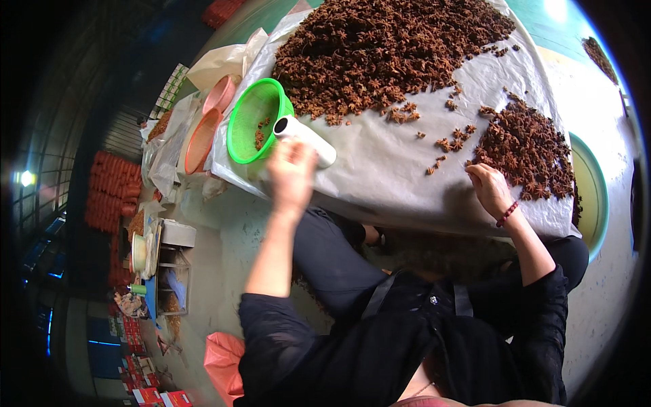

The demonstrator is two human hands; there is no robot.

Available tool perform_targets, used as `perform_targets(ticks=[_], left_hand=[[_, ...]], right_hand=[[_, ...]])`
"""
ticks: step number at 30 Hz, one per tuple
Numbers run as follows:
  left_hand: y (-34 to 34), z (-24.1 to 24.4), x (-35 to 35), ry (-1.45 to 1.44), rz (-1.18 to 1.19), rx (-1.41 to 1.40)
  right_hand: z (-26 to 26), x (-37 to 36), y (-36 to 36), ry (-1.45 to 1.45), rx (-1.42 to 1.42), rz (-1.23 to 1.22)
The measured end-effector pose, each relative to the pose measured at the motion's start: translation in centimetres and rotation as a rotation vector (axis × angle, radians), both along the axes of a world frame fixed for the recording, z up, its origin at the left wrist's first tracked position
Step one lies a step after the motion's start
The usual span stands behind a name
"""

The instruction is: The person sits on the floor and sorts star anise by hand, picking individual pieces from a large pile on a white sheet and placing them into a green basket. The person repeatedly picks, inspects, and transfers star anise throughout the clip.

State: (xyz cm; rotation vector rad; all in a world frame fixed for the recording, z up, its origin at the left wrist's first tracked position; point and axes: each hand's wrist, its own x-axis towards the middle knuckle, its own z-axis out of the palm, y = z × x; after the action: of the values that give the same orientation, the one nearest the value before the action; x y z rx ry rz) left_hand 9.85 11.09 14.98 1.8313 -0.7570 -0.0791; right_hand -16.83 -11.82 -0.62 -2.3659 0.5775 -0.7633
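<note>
My left hand (292,175) is blurred above the table's near left edge, in front of a white cylinder (311,143) with a dark round end. I cannot tell whether it holds anything. Just beyond it a green plastic mesh basket (253,109) leans tilted, a few star anise pods (259,136) inside. My right hand (489,189), a dark red bead bracelet on its wrist, has its fingertips drawn together at the edge of a smaller star anise heap (526,147). Whether a pod is between those fingers is not clear. A few loose pods (455,140) lie left of this heap.
A large star anise heap (386,51) covers the far part of the plastic-sheeted table (376,157). A pale green tub (592,193) stands beyond the right edge. Orange-rimmed baskets (202,140) are at the left. Stacked red mesh sacks (114,191) and a pink sack (224,364) stand farther off.
</note>
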Motion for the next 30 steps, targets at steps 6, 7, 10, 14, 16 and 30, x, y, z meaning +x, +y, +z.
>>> perform_targets(ticks=[6,7,10,14,16,30], left_hand=[[6.7,5.8,22.0,-0.862,0.356,0.267],[3.5,6.7,17.9,-1.087,0.467,0.281],[-4.7,2.6,8.1,-0.85,0.005,0.054],[-10.7,-9.3,3.2,-0.704,-0.381,0.489],[-14.0,-13.5,3.6,-0.828,-0.389,0.524],[-18.5,-17.5,7.6,-1.076,-0.429,0.59]], right_hand=[[-0.3,1.6,1.7,0.03,-0.007,0.087],[-0.2,1.3,1.2,0.053,-0.008,0.059],[-0.1,-0.1,0.4,0.071,-0.05,-0.007],[-0.1,0.7,1.3,0.089,-0.084,0.087],[0.4,0.2,1.1,0.078,-0.139,0.101],[-0.9,0.2,0.5,0.157,-0.092,0.193]])
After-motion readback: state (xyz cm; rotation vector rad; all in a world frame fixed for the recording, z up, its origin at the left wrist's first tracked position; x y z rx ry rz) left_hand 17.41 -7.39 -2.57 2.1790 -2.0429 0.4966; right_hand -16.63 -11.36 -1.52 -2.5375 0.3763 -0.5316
